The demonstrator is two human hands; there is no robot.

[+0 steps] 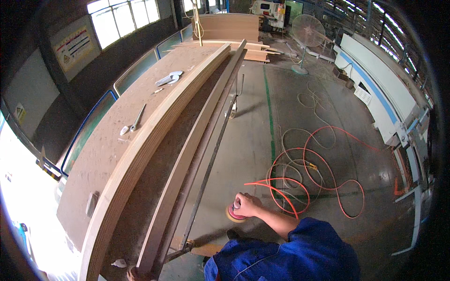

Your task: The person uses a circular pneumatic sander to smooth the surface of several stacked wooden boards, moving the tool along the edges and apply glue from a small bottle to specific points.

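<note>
In my right hand (249,205) is a round handheld sander (235,216) with a reddish body and a yellowish pad edge. The fingers close over its top, and it hangs beside the workbench, above the floor. My left hand (134,275) shows only in part at the lower edge, its fingers closed on the near end of a long narrow wooden board (190,150). That board lies along the right edge of the bench (89,154). Left of it, across a dark strip of bench top, runs a long, thick wooden piece (154,124) with layered sides.
On the bench lie a pointed grey tool (138,117), a grey and white tool (169,78) and a small block (92,203). Orange hose (330,164) and pale hose (286,140) coil over the floor. A standing fan (308,32) and a long white machine (375,75) stand beyond.
</note>
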